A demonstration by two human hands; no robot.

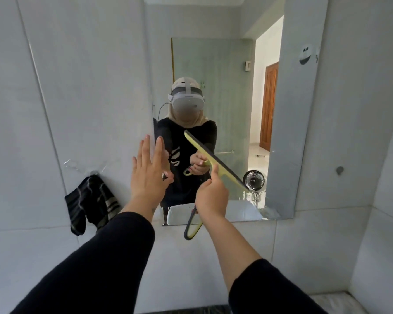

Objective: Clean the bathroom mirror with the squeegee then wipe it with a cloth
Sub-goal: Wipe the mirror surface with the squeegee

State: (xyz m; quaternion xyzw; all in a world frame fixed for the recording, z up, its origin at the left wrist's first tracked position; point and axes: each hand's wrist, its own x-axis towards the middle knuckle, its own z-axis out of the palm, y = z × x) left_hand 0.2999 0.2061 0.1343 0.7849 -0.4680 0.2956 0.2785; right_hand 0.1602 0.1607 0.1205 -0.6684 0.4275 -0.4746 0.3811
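The frameless mirror point(234, 71) hangs on the grey tiled wall ahead. My right hand point(211, 199) grips the handle of a yellow-green squeegee point(216, 162). Its dark-edged blade lies slanted against the lower middle of the glass, high end left, low end right. My left hand point(149, 168) is open, fingers straight and pointing up, flat at the mirror's left edge. A dark striped cloth point(93, 203) hangs from a wall hook to the left of the mirror, below my left hand's height.
The mirror reflects a person in a headset, a glass shower panel, a small fan and a wooden door. A panda-shaped holder point(305, 54) sticks to the wall at upper right, and a round hook point(339, 170) lower right. A side wall stands close on the right.
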